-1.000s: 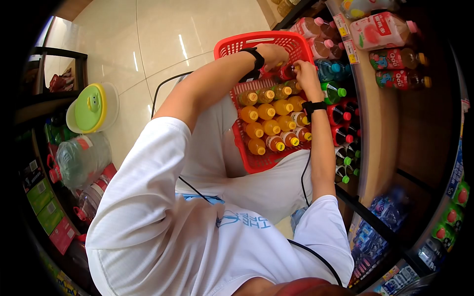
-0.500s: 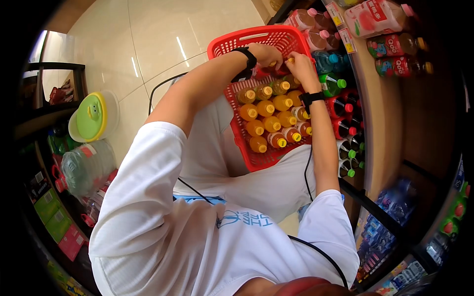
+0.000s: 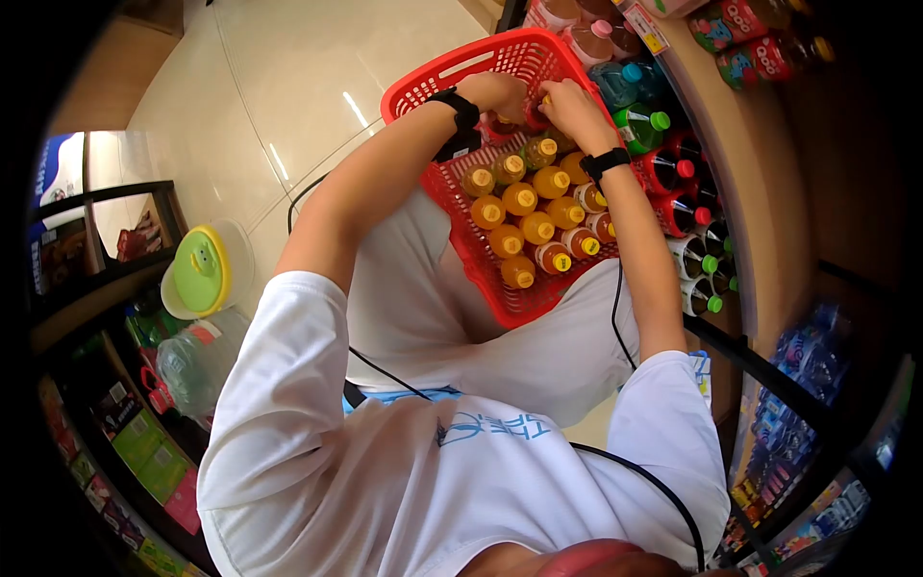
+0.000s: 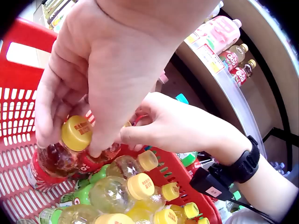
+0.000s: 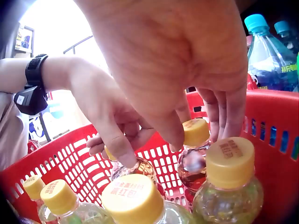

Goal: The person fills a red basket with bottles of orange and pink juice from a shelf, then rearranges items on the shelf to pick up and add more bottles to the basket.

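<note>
A red plastic basket (image 3: 527, 310) stands before the person's legs, with rows of yellow-capped drink bottles (image 3: 520, 199) upright in it. At its far end my left hand (image 3: 495, 94) grips a small bottle with a red label and dark red drink (image 4: 58, 161), fingers and thumb around its yellow cap. Beside it, near the right wall, my right hand (image 3: 577, 111) pinches the yellow cap of another bottle with reddish drink (image 5: 192, 168). Both bottles are inside the basket, their lower parts partly hidden by neighbouring bottles.
Along the right runs a low shelf (image 3: 735, 154) with soda bottles, including green-capped ones (image 3: 638, 125) close to the basket wall. On the left, a green-lidded tub (image 3: 200, 269) and a large clear jug (image 3: 197, 361) stand beside another shelf. Tiled floor (image 3: 288, 87) lies beyond.
The head view has swung, so basket and hands appear further up and left. Both hands stay at the basket's far end, with little shift relative to it.
</note>
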Demonstrator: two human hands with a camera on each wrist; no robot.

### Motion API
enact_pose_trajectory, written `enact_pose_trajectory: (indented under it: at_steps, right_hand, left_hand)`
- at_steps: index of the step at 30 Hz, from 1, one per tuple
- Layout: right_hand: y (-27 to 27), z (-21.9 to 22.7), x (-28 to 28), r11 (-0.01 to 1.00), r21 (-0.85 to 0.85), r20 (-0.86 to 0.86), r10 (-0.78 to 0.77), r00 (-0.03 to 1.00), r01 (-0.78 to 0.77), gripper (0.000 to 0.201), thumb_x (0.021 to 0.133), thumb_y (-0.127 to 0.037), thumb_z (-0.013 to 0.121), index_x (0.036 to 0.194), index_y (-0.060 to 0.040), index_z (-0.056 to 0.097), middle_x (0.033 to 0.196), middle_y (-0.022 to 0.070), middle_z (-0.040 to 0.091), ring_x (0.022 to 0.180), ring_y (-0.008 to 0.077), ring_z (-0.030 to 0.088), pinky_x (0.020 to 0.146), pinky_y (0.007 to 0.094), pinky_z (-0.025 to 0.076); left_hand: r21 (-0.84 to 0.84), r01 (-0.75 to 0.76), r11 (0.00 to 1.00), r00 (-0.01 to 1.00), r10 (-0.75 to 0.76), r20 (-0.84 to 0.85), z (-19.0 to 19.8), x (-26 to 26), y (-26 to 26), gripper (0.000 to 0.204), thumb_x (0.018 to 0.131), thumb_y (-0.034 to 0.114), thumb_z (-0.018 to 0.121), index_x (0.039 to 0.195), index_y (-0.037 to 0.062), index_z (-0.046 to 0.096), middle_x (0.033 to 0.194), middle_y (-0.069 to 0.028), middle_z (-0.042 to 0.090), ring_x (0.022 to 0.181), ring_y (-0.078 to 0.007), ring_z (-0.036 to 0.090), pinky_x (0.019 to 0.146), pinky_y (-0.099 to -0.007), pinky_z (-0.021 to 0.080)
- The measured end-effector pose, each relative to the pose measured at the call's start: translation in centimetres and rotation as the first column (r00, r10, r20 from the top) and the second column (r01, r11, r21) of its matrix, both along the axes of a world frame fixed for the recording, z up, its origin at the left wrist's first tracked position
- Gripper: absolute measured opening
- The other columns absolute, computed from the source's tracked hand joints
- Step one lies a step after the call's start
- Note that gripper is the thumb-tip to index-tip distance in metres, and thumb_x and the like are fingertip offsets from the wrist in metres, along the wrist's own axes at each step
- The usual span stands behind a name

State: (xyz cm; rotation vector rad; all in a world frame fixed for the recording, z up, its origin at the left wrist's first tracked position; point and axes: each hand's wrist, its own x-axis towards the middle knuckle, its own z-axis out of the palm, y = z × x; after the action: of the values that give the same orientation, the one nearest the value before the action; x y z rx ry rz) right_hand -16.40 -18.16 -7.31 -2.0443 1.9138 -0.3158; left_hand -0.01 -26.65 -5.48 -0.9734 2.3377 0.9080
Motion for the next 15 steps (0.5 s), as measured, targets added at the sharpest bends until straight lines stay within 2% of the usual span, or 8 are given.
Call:
enact_pose_trajectory:
  at_steps: [2,3,4,5,9,11,12,15]
  right_hand:
    - [-0.2,-0.4,-0.3,0.998,-0.06,-0.019,0.034,0.999,-0.035,0.023,0.085,-0.013,0.065,0.107,-0.0028,0.066,0.102,0.0254,0.066,0.098,0.044,0.064,0.083,0.0509,0.052]
    - [-0.1,-0.7,-0.4,0.995,-0.089,-0.02,0.045,0.999,-0.047,0.022,0.085,-0.012,0.065,0.105,-0.0029,0.066,0.098,0.0253,0.067,0.094,0.044,0.065,0.081,0.0512,0.053]
    - [-0.1,-0.3,-0.4,0.999,-0.018,-0.051,0.028,0.998,-0.029,0.027,0.088,-0.014,0.065,0.112,-0.0012,0.066,0.104,0.0209,0.068,0.102,0.0386,0.063,0.087,0.0486,0.051]
    - [0.2,0.0,-0.3,1.0,-0.008,-0.035,0.009,0.999,-0.009,0.027,0.088,-0.014,0.065,0.112,-0.0012,0.066,0.104,0.0209,0.068,0.102,0.0386,0.063,0.087,0.0486,0.051]
    - [0.3,-0.6,-0.6,0.996,-0.049,-0.066,0.065,0.996,-0.069,0.029,0.088,-0.014,0.065,0.114,-0.001,0.065,0.101,0.0205,0.068,0.099,0.0386,0.064,0.087,0.0481,0.052]
    - [0.3,-1.3,-0.6,0.981,-0.177,-0.061,0.074,0.995,-0.084,0.029,0.088,-0.014,0.065,0.115,-0.0017,0.065,0.099,0.0201,0.068,0.098,0.0382,0.064,0.085,0.0485,0.052]
    - [0.3,-0.9,-0.3,0.98,-0.18,-0.055,0.076,0.996,-0.085,0.029,0.088,-0.014,0.065,0.115,-0.0017,0.065,0.099,0.0201,0.068,0.098,0.0382,0.064,0.085,0.0485,0.052]
    - [0.0,-0.4,-0.2,0.995,-0.082,-0.093,0.052,0.994,-0.06,0.03,0.089,-0.014,0.065,0.116,-0.002,0.065,0.099,0.0201,0.069,0.098,0.0377,0.065,0.084,0.0487,0.053]
  left_hand:
    - [-0.084,-0.005,0.996,0.999,0.008,0.033,-0.3,-0.2,0.0,0.034,0.081,0.028,0.071,0.101,0.0011,0.071,0.091,-0.0166,0.072,0.081,-0.031,0.072,0.068,-0.0432,0.058]
    - [-0.181,0.042,0.983,0.999,-0.044,-0.01,1.2,-0.1,0.6,0.03,0.078,0.02,0.071,0.099,-0.0006,0.07,0.088,-0.0175,0.072,0.084,-0.0322,0.072,0.069,-0.0437,0.057]
    - [-0.242,0.1,0.965,0.992,-0.115,-0.048,0.2,-0.2,-0.1,0.028,0.075,0.017,0.072,0.097,-0.0011,0.07,0.086,-0.0183,0.071,0.085,-0.0329,0.071,0.069,-0.0439,0.056]
    - [-0.299,0.151,0.942,0.979,-0.183,-0.085,-0.8,-0.2,-0.6,0.027,0.073,0.014,0.072,0.095,-0.0016,0.07,0.084,-0.0192,0.071,0.085,-0.0336,0.071,0.069,-0.0441,0.056]
    - [-0.335,0.214,0.918,0.95,-0.276,-0.148,-1.7,-0.1,-1.5,0.021,0.069,0.004,0.07,0.089,-0.0009,0.072,0.085,-0.0214,0.069,0.085,-0.0374,0.07,0.066,-0.0429,0.055]
    - [-0.337,0.219,0.916,0.966,-0.253,-0.061,-2.4,-0.5,-1.9,0.024,0.071,0.007,0.072,0.095,0.0037,0.071,0.093,-0.0169,0.069,0.091,-0.034,0.068,0.072,-0.0415,0.054]
    - [-0.341,0.23,0.912,0.971,-0.237,0.022,-2.6,-0.5,-2.0,0.027,0.073,0.01,0.074,0.1,0.0084,0.07,0.101,-0.0124,0.069,0.098,-0.0307,0.067,0.077,-0.0401,0.054]
    - [-0.32,0.219,0.922,0.971,-0.237,-0.019,-2.7,0.0,-2.7,0.027,0.075,0.014,0.074,0.1,0.0075,0.07,0.098,-0.0124,0.071,0.092,-0.0306,0.068,0.075,-0.0402,0.055]
